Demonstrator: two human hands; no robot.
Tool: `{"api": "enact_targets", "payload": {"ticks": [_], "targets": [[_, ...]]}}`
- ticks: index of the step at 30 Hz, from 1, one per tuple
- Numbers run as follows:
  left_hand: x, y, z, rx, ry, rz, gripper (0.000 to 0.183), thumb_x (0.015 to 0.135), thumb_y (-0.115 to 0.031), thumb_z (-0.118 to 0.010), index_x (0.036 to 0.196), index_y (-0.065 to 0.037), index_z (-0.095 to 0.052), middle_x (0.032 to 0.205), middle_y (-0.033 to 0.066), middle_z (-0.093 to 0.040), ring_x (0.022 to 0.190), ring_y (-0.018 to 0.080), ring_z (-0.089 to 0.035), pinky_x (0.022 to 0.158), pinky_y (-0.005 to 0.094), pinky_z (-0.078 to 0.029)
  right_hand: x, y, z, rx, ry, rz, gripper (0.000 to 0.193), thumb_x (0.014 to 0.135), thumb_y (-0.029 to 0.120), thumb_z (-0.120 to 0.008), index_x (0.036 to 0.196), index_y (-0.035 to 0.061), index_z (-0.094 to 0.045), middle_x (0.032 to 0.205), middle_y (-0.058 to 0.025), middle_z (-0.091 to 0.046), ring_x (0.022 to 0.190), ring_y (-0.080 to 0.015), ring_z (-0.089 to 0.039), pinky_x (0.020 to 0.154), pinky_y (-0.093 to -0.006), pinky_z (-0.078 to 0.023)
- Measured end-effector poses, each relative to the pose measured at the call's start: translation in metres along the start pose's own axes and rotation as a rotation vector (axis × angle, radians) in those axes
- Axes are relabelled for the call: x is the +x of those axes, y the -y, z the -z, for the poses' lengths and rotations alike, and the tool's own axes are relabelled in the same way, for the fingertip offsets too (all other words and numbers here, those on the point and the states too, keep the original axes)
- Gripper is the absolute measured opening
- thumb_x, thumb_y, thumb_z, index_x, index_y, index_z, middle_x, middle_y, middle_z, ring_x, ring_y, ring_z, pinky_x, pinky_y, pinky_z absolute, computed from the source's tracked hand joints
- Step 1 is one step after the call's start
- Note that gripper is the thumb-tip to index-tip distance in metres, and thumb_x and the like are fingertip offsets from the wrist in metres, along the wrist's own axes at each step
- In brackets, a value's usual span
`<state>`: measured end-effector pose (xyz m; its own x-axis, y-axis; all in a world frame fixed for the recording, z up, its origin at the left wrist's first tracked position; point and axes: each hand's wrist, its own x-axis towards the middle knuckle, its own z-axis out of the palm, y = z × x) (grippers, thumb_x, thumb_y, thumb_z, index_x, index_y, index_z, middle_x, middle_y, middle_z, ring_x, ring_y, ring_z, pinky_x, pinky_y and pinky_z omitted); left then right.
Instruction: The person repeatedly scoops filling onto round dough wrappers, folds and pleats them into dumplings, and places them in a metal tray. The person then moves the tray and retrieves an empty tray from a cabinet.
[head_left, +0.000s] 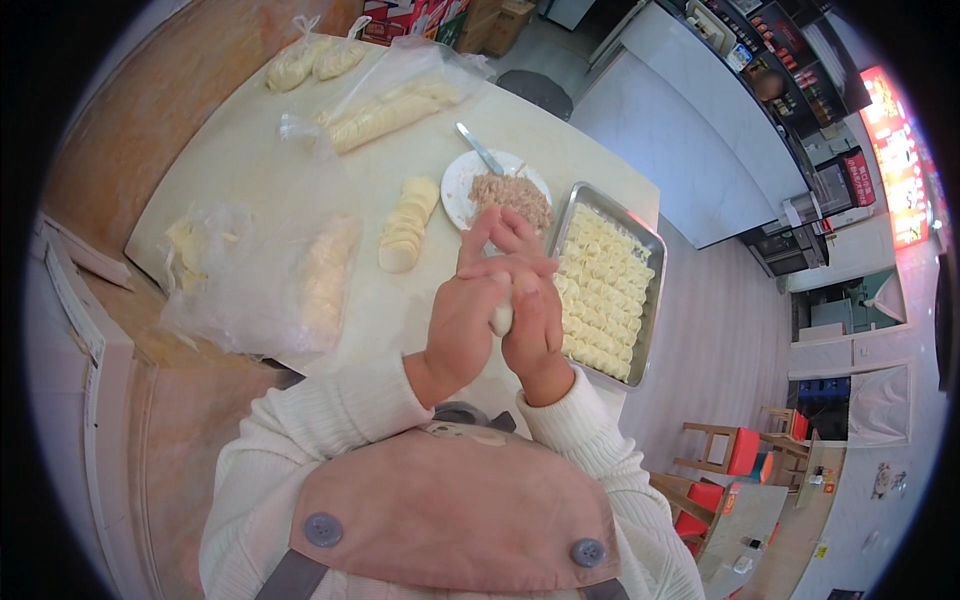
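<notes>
My left hand [455, 325] and my right hand [534, 335] are pressed together over the table, fingers crossing at the top. Between them shows a pale piece of dough [502, 312], most likely a dumpling; the palms hide most of it. Just beyond my fingers is a white plate [456, 185] of minced filling [520, 197], and a spatula with a light blue handle [478, 147] rests in it. Left of the plate lies an overlapping row of round dough wrappers [405, 228]. To the right, a metal tray [650, 290] holds rows of small folded dumplings [600, 290].
Clear plastic bags with dough wrappers [325, 265] lie on the left of the table [250, 160]. Another bag of wrappers [395, 110] and two tied bags [315, 62] are at the far side. A dark round stool [535, 92] stands past the far edge. Red-seated chairs [742, 452] are at right.
</notes>
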<state>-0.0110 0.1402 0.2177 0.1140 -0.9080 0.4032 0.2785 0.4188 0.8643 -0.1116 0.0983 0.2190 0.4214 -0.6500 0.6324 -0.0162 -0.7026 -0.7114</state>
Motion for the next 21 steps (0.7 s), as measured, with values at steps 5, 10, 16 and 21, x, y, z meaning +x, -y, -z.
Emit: {"api": "enact_targets", "payload": {"ticks": [5,10,16,21], "targets": [[0.015,0.017,0.029,0.255,0.331,-0.181,0.068,0.095,-0.059,-0.029,0.123,-0.005,-0.059,0.131,0.0176,-0.052,0.137,0.0352,-0.029,0.112,0.0501,-0.020,-0.017,0.004,0.006,0.323,0.138,-0.317,0.048,0.102,0.043,-0.037,0.123,0.0027,-0.051,0.131,-0.0180,-0.050,0.125,-0.0320,-0.046,0.106,-0.0413,-0.035],[0.018,0.031,0.045,1.141,0.307,-0.391,0.067,0.095,-0.062,-0.028,0.125,-0.011,-0.060,0.140,0.0144,-0.044,0.137,0.0388,-0.027,0.114,0.0572,-0.008,-0.035,-0.014,0.001,1.113,-0.463,-0.705,0.035,0.103,0.036,-0.040,0.113,0.0056,-0.053,0.113,-0.0084,-0.058,0.106,-0.0209,-0.055,0.092,-0.0360,-0.043],[0.013,0.032,0.045,1.148,0.329,-0.422,0.031,0.090,-0.036,-0.057,0.083,-0.009,-0.070,0.120,0.0063,-0.061,0.133,0.0364,-0.034,0.112,0.0568,-0.017,-0.045,-0.029,0.008,1.268,-0.524,-0.807,0.032,0.103,0.036,-0.041,0.103,0.0078,-0.058,0.102,-0.0058,-0.061,0.097,-0.0185,-0.056,0.084,-0.0347,-0.044],[0.011,0.032,0.039,0.824,0.085,-0.215,0.019,0.085,-0.022,-0.066,0.078,-0.004,-0.068,0.104,0.0056,-0.066,0.126,0.0310,-0.043,0.104,0.0461,-0.034,-0.038,-0.015,0.012,0.881,-0.379,-0.923,0.034,0.103,0.031,-0.043,0.106,0.0021,-0.060,0.096,-0.0055,-0.063,0.090,-0.0170,-0.057,0.081,-0.0302,-0.044]]}}
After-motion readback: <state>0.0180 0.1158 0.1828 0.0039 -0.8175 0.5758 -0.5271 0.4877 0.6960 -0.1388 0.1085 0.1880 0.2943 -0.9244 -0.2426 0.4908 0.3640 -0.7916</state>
